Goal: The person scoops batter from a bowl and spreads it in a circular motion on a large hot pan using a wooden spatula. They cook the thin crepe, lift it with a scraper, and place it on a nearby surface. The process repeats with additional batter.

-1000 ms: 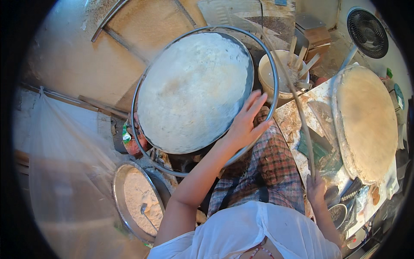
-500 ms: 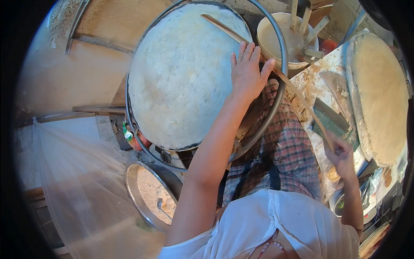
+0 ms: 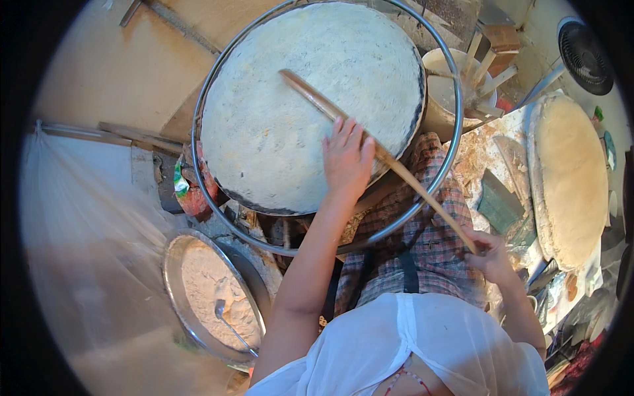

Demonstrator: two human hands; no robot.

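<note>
A long flat wooden stick (image 3: 419, 179) lies slanted over a wide, round, pale sheet of what looks like dough (image 3: 264, 119), which sits on a round dark-edged plate. My right hand (image 3: 490, 256) is closed around the stick's near end, close to my lap. Farther up, my left hand (image 3: 348, 162) rests at the stick's middle, fingers stretched out and their tips on the wood. The stick's far end touches or hovers just over the pale sheet; I cannot tell which. Around the sheet runs a metal hoop (image 3: 451, 155).
At the left stands a metal bowl (image 3: 173, 280) of pale, thick mixture with a ladle (image 3: 231, 323) in it, beside hanging clear plastic (image 3: 92, 264). A bucket (image 3: 436, 63) with wooden sticks stands at the back right. On the right table lie thick round flatbreads (image 3: 569, 178) and a black fan (image 3: 585, 56) stands beyond.
My right hand has moved in toward my body with the stick's near end. The stick's far end and my left hand have shifted left over the sheet. The view has also shifted.
</note>
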